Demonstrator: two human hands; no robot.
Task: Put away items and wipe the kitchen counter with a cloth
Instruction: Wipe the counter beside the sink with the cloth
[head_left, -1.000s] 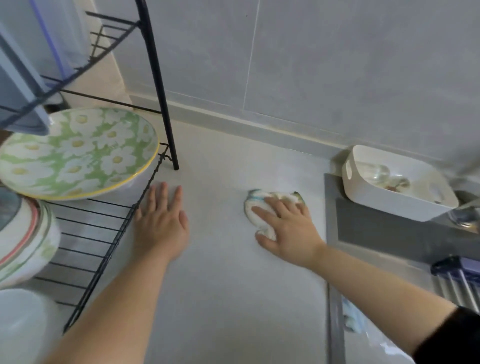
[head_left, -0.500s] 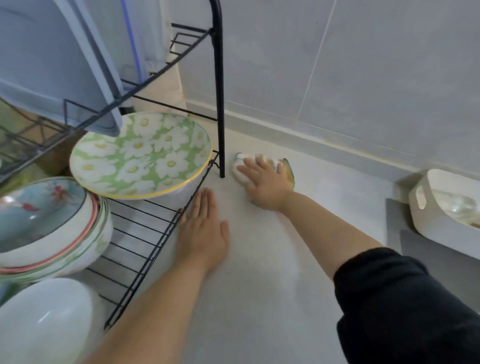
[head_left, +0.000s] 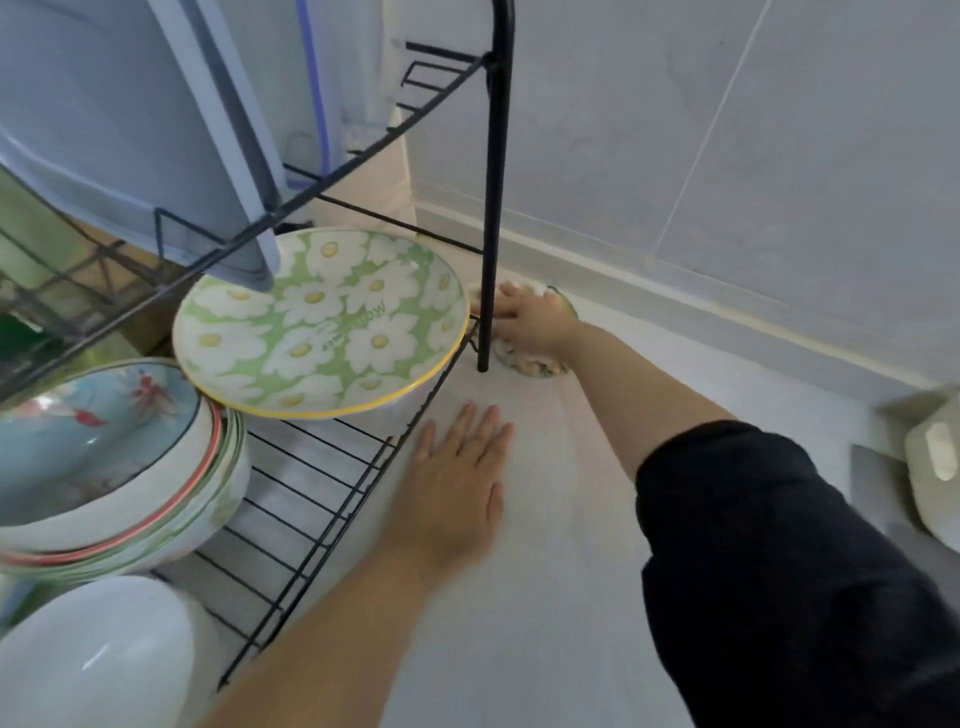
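Pale grey counter (head_left: 545, 597) runs along a tiled wall (head_left: 727, 130) in a kitchen, where a person wipes beside a black wire dish rack (head_left: 332, 499). The right hand (head_left: 530, 325), reaching out from a dark sleeve (head_left: 779, 571), presses down on a crumpled patterned cloth (head_left: 525, 362) with its fingers laid over the top. The cloth lies on the counter against the foot of the rack's upright post (head_left: 493, 182), near the wall. The left hand (head_left: 457, 483) rests palm down on the counter, fingers straight and together, just beside the edge of the rack's lower shelf. On that shelf sit a green plate with white flowers (head_left: 322, 322), a stack of bowls (head_left: 104, 467) and a white bowl (head_left: 88, 660). A blue tray (head_left: 130, 130) leans on the upper shelf. A white container (head_left: 935, 467) shows at the right edge.
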